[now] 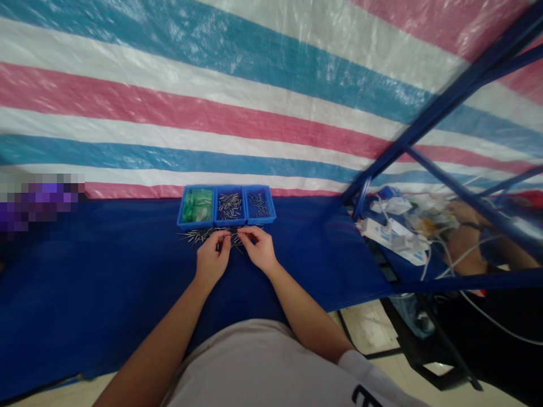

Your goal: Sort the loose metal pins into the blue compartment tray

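Note:
A loose pile of thin, dark metal pins lies on the blue table in front of three blue bins. Over this pile, my left hand has its thumb and fingers pinched together. Just to its right, my right hand also pinches, its fingertips close to those of the left. What sits between the fingertips is too small to make out. The left bin holds green plastic packets. Many short metal pieces fill the middle bin, and fewer metal pieces lie in the right bin.
A striped plastic sheet hangs behind the blue table. On the right, a blue metal frame rises beside the table. Beyond it are a white power strip, cables and another person's arm.

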A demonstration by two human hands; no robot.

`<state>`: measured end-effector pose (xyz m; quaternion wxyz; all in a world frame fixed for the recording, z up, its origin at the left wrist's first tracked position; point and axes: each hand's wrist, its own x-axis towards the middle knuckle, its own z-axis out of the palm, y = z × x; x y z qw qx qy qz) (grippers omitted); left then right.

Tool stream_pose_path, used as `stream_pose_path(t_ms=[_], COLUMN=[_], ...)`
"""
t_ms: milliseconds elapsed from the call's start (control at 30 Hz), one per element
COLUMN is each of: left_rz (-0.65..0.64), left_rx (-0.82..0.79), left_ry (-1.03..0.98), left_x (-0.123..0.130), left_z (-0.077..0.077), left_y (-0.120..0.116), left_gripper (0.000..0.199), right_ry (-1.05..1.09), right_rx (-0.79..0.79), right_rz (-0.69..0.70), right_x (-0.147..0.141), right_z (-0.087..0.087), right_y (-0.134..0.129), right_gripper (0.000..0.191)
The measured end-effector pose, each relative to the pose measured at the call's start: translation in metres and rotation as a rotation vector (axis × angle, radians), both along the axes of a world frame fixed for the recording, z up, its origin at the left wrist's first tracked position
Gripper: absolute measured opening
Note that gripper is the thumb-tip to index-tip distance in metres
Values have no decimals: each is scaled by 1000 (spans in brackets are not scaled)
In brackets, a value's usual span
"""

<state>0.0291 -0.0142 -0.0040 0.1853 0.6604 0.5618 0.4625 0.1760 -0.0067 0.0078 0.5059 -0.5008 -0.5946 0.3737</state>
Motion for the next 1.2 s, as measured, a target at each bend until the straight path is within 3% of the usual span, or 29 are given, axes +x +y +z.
stream_pose_path(t_ms=[1200], left_rz=[8], left_rx=[-20], left_ry=[-12], left_x=[0], left_z=[-2], left_y=[1], left_gripper=[24], right_ry=[-44], right_rx=[74], right_rz=[-15], right_x=[0], right_z=[-1], right_y=[0], right_gripper=[25])
